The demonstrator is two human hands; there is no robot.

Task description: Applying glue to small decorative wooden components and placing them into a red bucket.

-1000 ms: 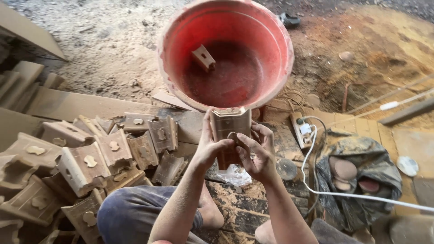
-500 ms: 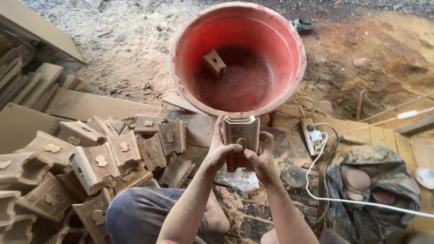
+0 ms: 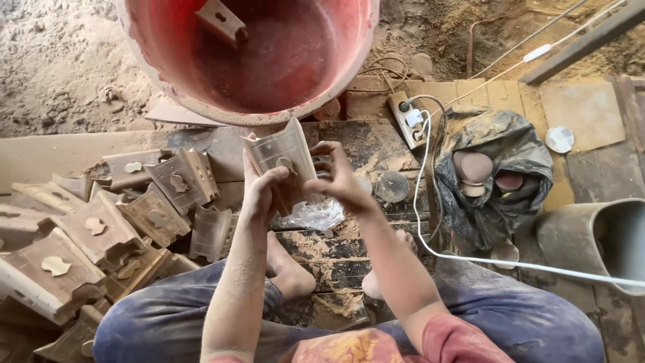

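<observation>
Head camera looks steeply down — close over the lap.

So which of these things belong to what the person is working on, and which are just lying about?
In use:
- carved wooden block, gripped by the left hand, fingered by the right hand
- pile of like blocks
- red tub holding one block

Lying about:
- power strip and white cable
- dark bag
- plastic wrap
- grey bucket
</observation>
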